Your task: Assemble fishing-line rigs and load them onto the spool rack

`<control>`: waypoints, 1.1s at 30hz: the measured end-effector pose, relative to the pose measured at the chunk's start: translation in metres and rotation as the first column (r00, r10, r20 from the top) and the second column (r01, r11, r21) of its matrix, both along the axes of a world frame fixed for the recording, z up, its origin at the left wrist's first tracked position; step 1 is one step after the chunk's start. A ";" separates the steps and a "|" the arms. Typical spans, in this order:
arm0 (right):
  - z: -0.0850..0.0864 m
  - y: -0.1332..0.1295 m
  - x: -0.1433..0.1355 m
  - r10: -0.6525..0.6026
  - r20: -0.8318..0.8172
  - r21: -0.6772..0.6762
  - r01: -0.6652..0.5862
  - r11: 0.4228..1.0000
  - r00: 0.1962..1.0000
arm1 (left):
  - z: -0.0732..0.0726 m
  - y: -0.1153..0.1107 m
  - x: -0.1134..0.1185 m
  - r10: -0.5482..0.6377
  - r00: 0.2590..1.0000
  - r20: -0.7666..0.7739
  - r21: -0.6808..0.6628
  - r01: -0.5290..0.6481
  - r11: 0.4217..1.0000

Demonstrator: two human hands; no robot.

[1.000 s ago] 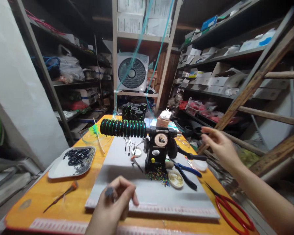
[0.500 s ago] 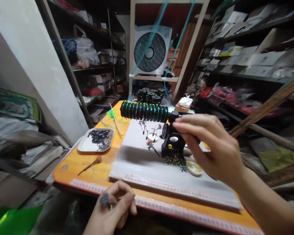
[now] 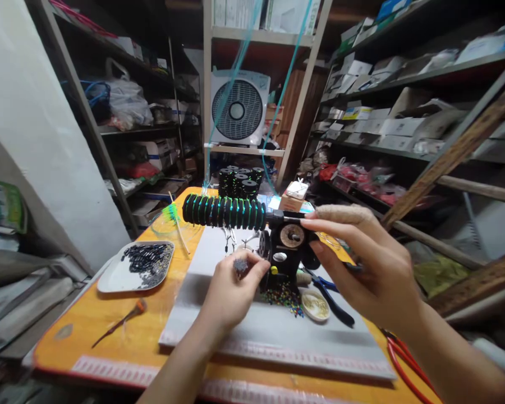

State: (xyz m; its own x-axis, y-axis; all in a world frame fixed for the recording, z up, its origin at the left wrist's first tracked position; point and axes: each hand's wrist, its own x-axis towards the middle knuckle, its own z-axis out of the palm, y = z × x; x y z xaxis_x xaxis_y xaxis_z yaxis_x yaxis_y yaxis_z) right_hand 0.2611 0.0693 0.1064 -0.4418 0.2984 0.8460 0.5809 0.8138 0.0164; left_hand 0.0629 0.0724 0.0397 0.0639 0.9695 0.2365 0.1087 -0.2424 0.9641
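Observation:
A black device with small wheels stands on the grey board, carrying a horizontal roll of black ribbed rings wound with shiny green and blue strands. My left hand has curled fingers, thumb and index meeting beside the device's front wheel. A small dark blue-grey bristly piece sits within the curl of that hand. My right hand is at the device's right end, fingers stretched out with their tips at its top bar and the thumb apart below. A round tan disc shows on the device's side.
A white tray of black and grey small parts lies left. An orange-tipped tool lies before it. Colourful beads, a round dish and pliers surround the device. Red-handled pliers lie right. A box fan stands behind.
My left hand has risen from the table's front edge to the device's wheel. My right hand stays at the device's right end. The view has shifted, bringing the pliers into sight.

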 end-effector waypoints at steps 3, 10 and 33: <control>-0.011 0.004 -0.005 0.052 0.101 -0.014 -0.051 0.999 0.994 | -0.010 -0.021 -0.008 -0.049 0.998 0.041 -0.050 0.051 0.997; -0.014 0.015 -0.022 0.077 0.110 0.033 -0.081 0.996 0.991 | -0.010 -0.007 -0.008 0.107 0.976 0.190 -0.093 -0.090 0.992; -0.046 0.028 -0.064 0.416 0.459 -0.170 -0.382 0.908 0.785 | -0.038 -0.069 -0.072 -0.049 0.980 0.192 -0.426 0.129 0.895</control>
